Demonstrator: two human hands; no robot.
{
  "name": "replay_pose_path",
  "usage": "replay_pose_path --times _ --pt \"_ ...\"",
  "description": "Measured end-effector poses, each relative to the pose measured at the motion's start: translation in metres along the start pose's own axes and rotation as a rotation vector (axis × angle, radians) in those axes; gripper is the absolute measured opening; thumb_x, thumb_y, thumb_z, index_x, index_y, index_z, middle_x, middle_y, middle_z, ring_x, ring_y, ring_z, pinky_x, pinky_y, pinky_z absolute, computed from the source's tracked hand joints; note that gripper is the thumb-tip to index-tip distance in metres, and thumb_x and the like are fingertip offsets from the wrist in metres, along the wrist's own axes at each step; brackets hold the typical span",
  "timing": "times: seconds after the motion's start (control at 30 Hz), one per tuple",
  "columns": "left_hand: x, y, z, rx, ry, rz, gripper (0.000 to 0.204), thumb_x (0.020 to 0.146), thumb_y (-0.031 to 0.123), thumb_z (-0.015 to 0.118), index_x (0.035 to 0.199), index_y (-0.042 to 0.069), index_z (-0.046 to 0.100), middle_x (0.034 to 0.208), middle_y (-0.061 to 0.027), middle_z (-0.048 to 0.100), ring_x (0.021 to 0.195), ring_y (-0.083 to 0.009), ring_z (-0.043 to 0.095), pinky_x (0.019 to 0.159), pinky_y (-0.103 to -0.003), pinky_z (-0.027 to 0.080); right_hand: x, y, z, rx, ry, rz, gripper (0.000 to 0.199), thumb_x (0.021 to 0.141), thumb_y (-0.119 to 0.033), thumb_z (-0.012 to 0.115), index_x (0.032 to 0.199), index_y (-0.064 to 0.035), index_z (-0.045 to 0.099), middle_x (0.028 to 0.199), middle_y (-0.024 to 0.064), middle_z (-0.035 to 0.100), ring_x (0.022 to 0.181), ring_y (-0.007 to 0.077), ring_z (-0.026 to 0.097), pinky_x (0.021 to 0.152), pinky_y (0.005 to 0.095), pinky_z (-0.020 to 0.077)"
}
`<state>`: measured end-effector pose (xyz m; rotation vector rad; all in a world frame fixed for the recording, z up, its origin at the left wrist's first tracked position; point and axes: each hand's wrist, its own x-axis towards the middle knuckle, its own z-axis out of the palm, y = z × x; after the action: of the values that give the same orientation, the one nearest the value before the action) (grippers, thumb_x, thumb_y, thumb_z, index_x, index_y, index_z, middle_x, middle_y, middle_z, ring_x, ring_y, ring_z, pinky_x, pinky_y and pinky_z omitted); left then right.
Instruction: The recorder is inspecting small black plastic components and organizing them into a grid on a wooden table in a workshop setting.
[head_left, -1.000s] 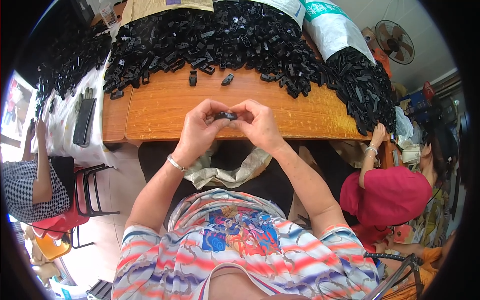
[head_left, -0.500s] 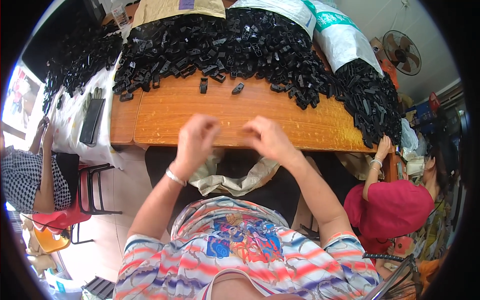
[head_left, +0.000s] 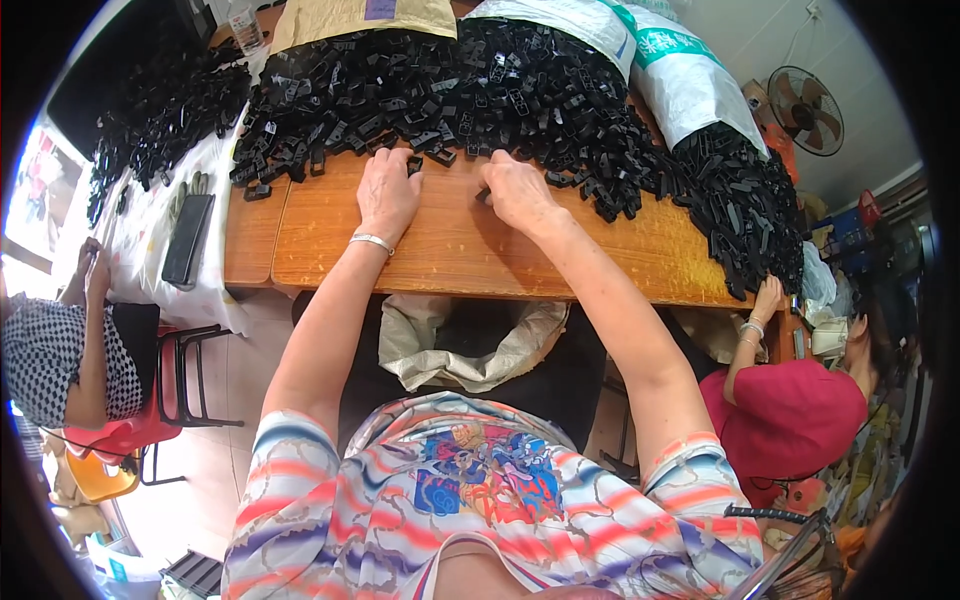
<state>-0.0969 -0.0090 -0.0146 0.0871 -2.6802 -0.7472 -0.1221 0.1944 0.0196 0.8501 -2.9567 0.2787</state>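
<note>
My left hand [head_left: 388, 192] rests at the near edge of the heap, its fingers closed on a small black plastic part [head_left: 415, 165]. A short way to the right, my right hand [head_left: 520, 195] pinches another black plastic part [head_left: 485, 195], mostly hidden by the fingers, just over the wooden table [head_left: 350, 250]. Beyond both hands spreads a large heap of black plastic parts [head_left: 400, 90], small, hollow and blocky. On my lap, under the table's edge, lies an open woven sack [head_left: 460, 372].
A brown paper sack [head_left: 360, 22] and white woven sacks [head_left: 690, 90] lie behind the heaps. Co-workers sit at left, in a checked top [head_left: 45, 360], and at right, in a red top [head_left: 785, 410]. Longer black parts [head_left: 745, 205] pile up at right. A black phone-like case [head_left: 188, 240] lies left.
Both hands have moved forward from the table's near edge to the heap. They have taken hold of the two black parts that lay loose in front of it.
</note>
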Motion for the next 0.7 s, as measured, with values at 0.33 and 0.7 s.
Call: replay_pose_path --times 0.33,0.7 --pt "-0.032 0.011 -0.026 -1.488 -0.272 -0.566 0.027 0.099 0.008 0.054 0.124 -0.002 0.056 0.112 -0.0103 0.065 0.095 -0.018 0.066 0.081 -0.027 0.056 -0.051 0.016 0.0 0.365 0.099 -0.007 0.025 0.071 0.001 0.076 0.09 0.0006 0.058 0.095 0.0197 0.063 0.091 0.0411 0.062 0.078 0.0454 0.0495" --pt "-0.051 0.02 -0.024 -1.776 -0.576 -0.532 0.026 0.1 0.011 0.053 0.122 -0.002 0.058 0.11 -0.011 0.066 0.091 -0.0178 0.067 0.081 -0.027 0.057 -0.062 -0.045 -0.05 0.4 0.419 -0.361 0.02 0.077 0.0 0.068 0.096 -0.0029 0.065 0.093 0.0102 0.061 0.081 0.0298 0.065 0.067 0.037 0.0526"
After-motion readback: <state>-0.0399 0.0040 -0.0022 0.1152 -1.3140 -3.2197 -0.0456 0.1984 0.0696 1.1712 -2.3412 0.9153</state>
